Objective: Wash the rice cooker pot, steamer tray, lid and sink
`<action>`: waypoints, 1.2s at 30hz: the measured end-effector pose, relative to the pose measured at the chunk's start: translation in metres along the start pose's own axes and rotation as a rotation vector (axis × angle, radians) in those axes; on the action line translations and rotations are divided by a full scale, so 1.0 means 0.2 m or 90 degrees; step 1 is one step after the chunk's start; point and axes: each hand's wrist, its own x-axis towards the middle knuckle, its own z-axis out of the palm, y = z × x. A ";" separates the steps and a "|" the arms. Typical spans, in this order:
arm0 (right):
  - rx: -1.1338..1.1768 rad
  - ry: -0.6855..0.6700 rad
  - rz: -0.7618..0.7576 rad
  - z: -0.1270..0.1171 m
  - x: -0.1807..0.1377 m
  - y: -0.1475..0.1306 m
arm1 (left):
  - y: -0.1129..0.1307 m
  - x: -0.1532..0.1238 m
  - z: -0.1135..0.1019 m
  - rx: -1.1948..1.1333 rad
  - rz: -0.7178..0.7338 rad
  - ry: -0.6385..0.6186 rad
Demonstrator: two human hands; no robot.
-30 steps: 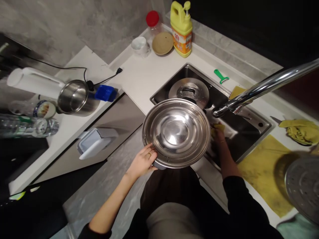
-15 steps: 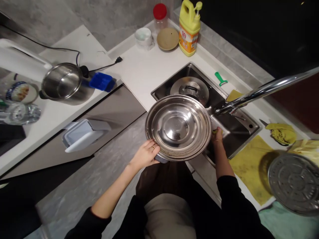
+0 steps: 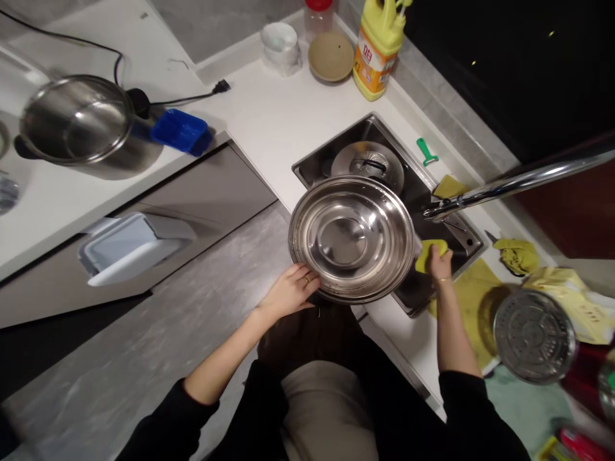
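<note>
- My left hand [image 3: 293, 291] curls its fingers on the near rim of the steel basin [image 3: 353, 240], which tilts above the front edge of the sink [image 3: 314, 160].
- With only one hand holding it, I judge it could slip and drop.
- My right hand [image 3: 439, 264] is closed around a yellow sponge [image 3: 427, 251] beside the basin's right rim; the faucet [image 3: 504, 182] overhead could get knocked.

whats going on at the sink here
A person stands at a kitchen sink. Their left hand grips the near rim of a large steel basin, held open side up over the sink's front edge. Their right hand holds a yellow sponge just beside the basin's rim. A steel lid lies in the sink behind the basin, and the faucet reaches in from the right.
</note>
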 end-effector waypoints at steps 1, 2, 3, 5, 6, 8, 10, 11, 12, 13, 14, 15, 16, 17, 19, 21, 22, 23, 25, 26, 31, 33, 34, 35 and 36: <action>-0.001 0.018 -0.035 -0.09 -0.04 -0.07 | 0.00 -0.01 0.00 0.001 0.013 0.003; -0.003 0.019 -0.081 -0.17 -0.09 -0.15 | 0.00 -0.01 0.01 0.003 0.021 0.007; -0.005 0.000 -0.136 -0.24 -0.15 -0.25 | 0.01 -0.02 0.01 0.002 0.024 0.010; -0.013 -0.065 -0.251 -0.31 -0.29 -0.46 | 0.02 -0.03 0.03 -0.010 0.019 0.016; -0.031 -0.112 -0.303 -0.30 -0.35 -0.57 | 0.02 -0.03 0.03 -0.018 0.015 0.018; -0.101 -0.233 -0.380 -0.22 -0.44 -0.78 | 0.02 -0.03 0.05 -0.025 0.008 0.016; -0.166 -0.339 -0.432 -0.07 -0.47 -0.94 | 0.02 -0.03 0.06 -0.020 0.008 0.011; -0.177 -0.397 -0.456 0.01 -0.48 -1.00 | 0.02 -0.02 0.06 -0.018 0.009 0.008; -0.174 -0.458 -0.473 0.11 -0.48 -1.04 | 0.02 -0.02 0.06 -0.019 0.009 0.007; -0.160 -0.520 -0.484 0.20 -0.48 -1.06 | 0.02 -0.02 0.06 -0.023 0.009 0.006; -0.140 -0.577 -0.488 0.29 -0.48 -1.07 | 0.02 -0.01 0.06 -0.028 0.010 0.006; -0.123 -0.622 -0.487 0.37 -0.49 -1.06 | 0.02 -0.01 0.06 -0.030 0.012 0.006; -0.117 -0.650 -0.483 0.44 -0.50 -1.05 | 0.02 0.00 0.06 -0.028 0.016 0.007; -0.129 -0.654 -0.476 0.51 -0.52 -1.02 | 0.03 0.00 0.06 -0.020 0.020 0.009; -0.203 -0.603 -0.456 0.59 -0.57 -0.97 | 0.03 0.01 0.06 0.002 0.027 0.010; -0.283 -0.523 -0.427 0.63 -0.63 -0.91 | 0.04 0.01 0.06 0.019 0.032 0.009; -0.299 -0.488 -0.418 0.64 -0.65 -0.88 | 0.04 0.02 0.05 0.025 0.033 0.008; -0.292 -0.460 -0.416 0.64 -0.67 -0.86 | 0.05 0.02 0.05 0.032 0.034 0.009; -0.232 -0.413 -0.412 0.65 -0.69 -0.83 | 0.05 0.02 0.04 0.047 0.030 0.012; -0.199 -0.393 -0.402 0.66 -0.69 -0.82 | 0.06 0.02 0.04 0.054 0.028 0.014; -0.179 -0.428 -0.322 0.69 -0.71 -0.82 | 0.07 0.02 0.06 0.056 0.022 0.046; -0.198 -0.451 -0.338 0.68 -0.74 -0.84 | 0.07 0.02 0.07 0.049 0.014 0.072; -0.209 -0.457 -0.346 0.68 -0.75 -0.85 | 0.07 0.02 0.08 0.045 0.011 0.088; -0.221 -0.463 -0.352 0.67 -0.75 -0.85 | 0.07 0.02 0.08 0.041 0.008 0.104; -0.235 -0.470 -0.354 0.66 -0.76 -0.86 | 0.07 0.02 0.09 0.039 0.006 0.121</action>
